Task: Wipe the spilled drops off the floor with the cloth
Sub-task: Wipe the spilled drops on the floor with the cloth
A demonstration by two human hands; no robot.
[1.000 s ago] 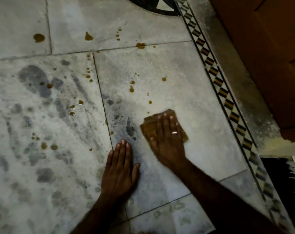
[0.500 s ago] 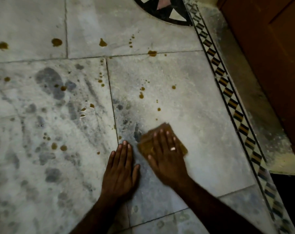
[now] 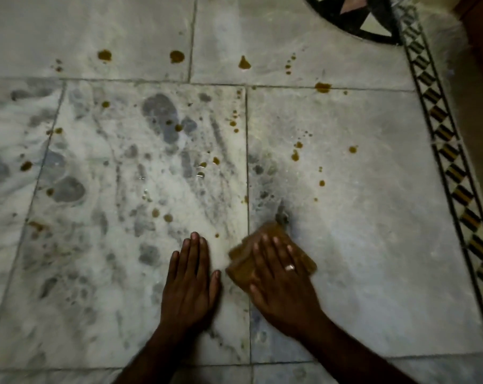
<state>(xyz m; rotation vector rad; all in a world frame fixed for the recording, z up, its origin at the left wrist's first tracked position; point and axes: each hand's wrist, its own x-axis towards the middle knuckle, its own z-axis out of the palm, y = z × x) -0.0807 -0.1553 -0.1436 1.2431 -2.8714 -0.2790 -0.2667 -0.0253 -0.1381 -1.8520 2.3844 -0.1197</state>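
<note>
Your fingers (image 3: 273, 246) on the right hand (image 3: 283, 284) lie slightly spread, pressed flat on the brown cloth (image 3: 241, 268), which sits on the marble floor (image 3: 373, 245) just right of the vertical grout line (image 3: 247, 162). Your left hand (image 3: 190, 284) rests flat left of that line, fingers together. Brown drops (image 3: 295, 155) lie beyond the cloth on both sides of the line.

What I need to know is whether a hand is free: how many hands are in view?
2. The left hand lies flat and empty on the marble floor. The right hand presses the brown cloth flat beside it. None appears hidden.
</note>
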